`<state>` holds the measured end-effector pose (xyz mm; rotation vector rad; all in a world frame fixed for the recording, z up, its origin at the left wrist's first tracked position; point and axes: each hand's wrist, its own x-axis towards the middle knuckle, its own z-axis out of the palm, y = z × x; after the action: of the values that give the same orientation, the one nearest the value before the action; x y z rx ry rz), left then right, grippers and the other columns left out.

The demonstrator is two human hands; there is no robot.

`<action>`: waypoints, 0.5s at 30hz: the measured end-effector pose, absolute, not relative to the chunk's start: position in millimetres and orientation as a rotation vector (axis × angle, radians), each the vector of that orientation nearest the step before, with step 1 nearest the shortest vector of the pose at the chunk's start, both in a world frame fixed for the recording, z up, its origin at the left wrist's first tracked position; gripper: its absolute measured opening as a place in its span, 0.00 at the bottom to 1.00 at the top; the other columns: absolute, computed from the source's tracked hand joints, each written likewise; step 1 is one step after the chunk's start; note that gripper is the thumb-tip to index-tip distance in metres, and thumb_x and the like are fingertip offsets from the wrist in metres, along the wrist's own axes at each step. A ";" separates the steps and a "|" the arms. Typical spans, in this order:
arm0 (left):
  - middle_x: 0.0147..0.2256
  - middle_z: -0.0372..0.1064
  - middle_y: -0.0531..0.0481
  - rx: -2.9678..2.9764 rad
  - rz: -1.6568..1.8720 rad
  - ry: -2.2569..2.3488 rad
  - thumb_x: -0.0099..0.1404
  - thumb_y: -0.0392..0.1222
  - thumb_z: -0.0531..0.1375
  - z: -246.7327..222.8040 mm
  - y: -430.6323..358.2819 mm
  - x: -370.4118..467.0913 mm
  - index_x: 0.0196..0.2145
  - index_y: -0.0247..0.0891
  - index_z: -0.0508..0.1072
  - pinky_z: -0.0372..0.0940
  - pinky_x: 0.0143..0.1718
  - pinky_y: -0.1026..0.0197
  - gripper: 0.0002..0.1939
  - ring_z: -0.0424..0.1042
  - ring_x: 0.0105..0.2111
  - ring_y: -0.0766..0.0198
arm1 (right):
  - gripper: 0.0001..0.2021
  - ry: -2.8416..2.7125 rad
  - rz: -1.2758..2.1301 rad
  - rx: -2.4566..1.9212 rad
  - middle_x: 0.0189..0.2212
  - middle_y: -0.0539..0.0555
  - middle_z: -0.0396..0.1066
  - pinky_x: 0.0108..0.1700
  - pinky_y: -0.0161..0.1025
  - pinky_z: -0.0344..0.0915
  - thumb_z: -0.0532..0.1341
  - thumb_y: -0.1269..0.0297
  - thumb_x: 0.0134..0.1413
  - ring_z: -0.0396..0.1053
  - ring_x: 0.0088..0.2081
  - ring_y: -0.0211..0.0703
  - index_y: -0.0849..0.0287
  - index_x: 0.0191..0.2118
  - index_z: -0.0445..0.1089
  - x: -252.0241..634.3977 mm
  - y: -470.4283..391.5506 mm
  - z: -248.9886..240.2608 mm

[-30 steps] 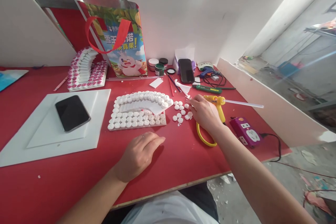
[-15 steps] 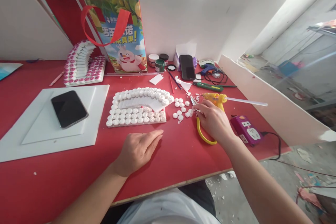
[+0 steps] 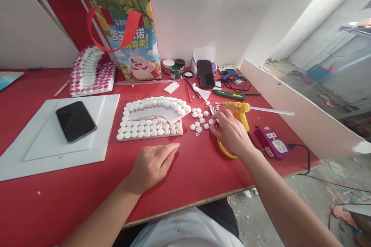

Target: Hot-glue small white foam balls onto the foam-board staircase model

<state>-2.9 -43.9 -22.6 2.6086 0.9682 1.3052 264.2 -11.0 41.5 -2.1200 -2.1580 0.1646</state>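
My left hand point(image 3: 155, 166) rests on the red table in front of the white rosette-covered piece point(image 3: 149, 134), apart from it. Its fingers are pressed together with nothing showing in them. White rosettes line this piece's base and its curved arch. My right hand point(image 3: 230, 129) reaches over scissors with yellow handles point(image 3: 224, 151); the blades point(image 3: 212, 110) point away and the hand hides part of them. Its thumb and index finger close on a small white rosette point(image 3: 212, 121). Several loose white rosettes point(image 3: 198, 124) lie just left of those fingertips.
A yellow glue gun point(image 3: 239, 111) and a purple power socket point(image 3: 272, 141) lie to the right. White boards with a phone point(image 3: 75, 120) lie left. Behind stand a printed bag point(image 3: 136, 38), a pink-and-white piece point(image 3: 92, 75), paint jars point(image 3: 175, 72) and another phone point(image 3: 205, 73).
My right hand has shifted slightly left and down, its fingertips now at the small white rosette beside the scissors. My left hand stays in place.
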 end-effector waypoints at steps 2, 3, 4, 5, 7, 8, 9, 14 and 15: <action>0.36 0.84 0.45 2.560 1.333 0.980 0.73 0.30 0.60 -20.6 -44.4 -1.4 0.51 0.36 0.76 0.74 0.34 0.65 0.11 0.83 0.31 0.62 | 0.10 -2.028 0.259 -2.026 0.42 0.58 0.76 0.36 0.39 0.63 0.61 0.67 0.62 0.72 0.33 0.45 0.59 0.48 0.73 263.3 -17.6 42.7; 0.38 0.85 0.45 2.514 1.340 0.994 0.73 0.30 0.60 -18.7 -45.1 -0.1 0.51 0.37 0.76 0.75 0.36 0.64 0.11 0.83 0.33 0.62 | 0.10 -1.963 0.316 -1.959 0.37 0.55 0.76 0.36 0.39 0.64 0.61 0.68 0.60 0.70 0.30 0.43 0.58 0.47 0.72 261.7 -21.8 43.2; 0.39 0.84 0.45 2.454 1.335 1.011 0.74 0.31 0.60 -16.3 -46.0 1.7 0.51 0.38 0.77 0.75 0.38 0.64 0.11 0.84 0.35 0.61 | 0.09 -1.914 0.371 -1.885 0.33 0.52 0.74 0.36 0.38 0.64 0.62 0.68 0.58 0.69 0.28 0.42 0.57 0.45 0.71 259.2 -26.5 43.5; 0.41 0.84 0.46 2.383 1.316 1.028 0.74 0.32 0.60 -13.3 -47.3 3.9 0.52 0.39 0.77 0.75 0.40 0.64 0.12 0.83 0.36 0.62 | 0.08 -1.886 0.410 -1.815 0.30 0.50 0.72 0.35 0.38 0.64 0.62 0.68 0.57 0.67 0.27 0.40 0.56 0.43 0.71 255.8 -31.3 43.5; 0.41 0.83 0.46 2.211 1.245 1.055 0.74 0.34 0.60 -6.5 -50.3 9.6 0.53 0.39 0.76 0.76 0.42 0.64 0.12 0.82 0.36 0.63 | 0.06 -1.883 0.458 -1.688 0.28 0.49 0.71 0.34 0.37 0.63 0.61 0.68 0.57 0.65 0.27 0.39 0.56 0.42 0.70 247.3 -40.8 42.6; 0.42 0.82 0.46 2.107 1.201 1.066 0.74 0.36 0.60 -3.1 -51.9 13.0 0.54 0.40 0.76 0.76 0.42 0.63 0.12 0.81 0.36 0.64 | 0.06 -1.894 0.469 -1.635 0.29 0.49 0.70 0.34 0.36 0.63 0.61 0.68 0.58 0.65 0.27 0.39 0.56 0.42 0.70 242.6 -45.1 41.8; 0.42 0.81 0.46 1.989 1.157 1.078 0.74 0.38 0.61 0.0 -53.3 16.8 0.54 0.40 0.76 0.76 0.42 0.62 0.13 0.80 0.36 0.64 | 0.06 -1.907 0.475 -1.592 0.29 0.49 0.70 0.34 0.36 0.63 0.60 0.68 0.58 0.65 0.28 0.39 0.56 0.42 0.70 238.1 -49.0 41.0; 0.47 0.78 0.44 1.300 1.029 1.070 0.68 0.49 0.68 6.7 -55.5 36.0 0.53 0.40 0.77 0.76 0.44 0.59 0.20 0.78 0.42 0.61 | 0.09 -1.993 0.492 -1.463 0.32 0.50 0.69 0.34 0.34 0.63 0.59 0.73 0.59 0.66 0.30 0.38 0.58 0.44 0.71 222.6 -61.0 39.1; 0.47 0.79 0.45 1.188 1.006 1.054 0.66 0.50 0.70 6.5 -55.3 39.0 0.52 0.39 0.78 0.76 0.45 0.59 0.20 0.78 0.43 0.60 | 0.10 -2.023 0.502 -1.444 0.33 0.50 0.69 0.34 0.34 0.63 0.59 0.74 0.60 0.65 0.30 0.38 0.59 0.45 0.71 221.2 -62.3 39.5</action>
<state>39.0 -55.3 6.5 1.1880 1.0545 1.0059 221.2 -62.3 39.5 -1.4437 -2.0228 0.5016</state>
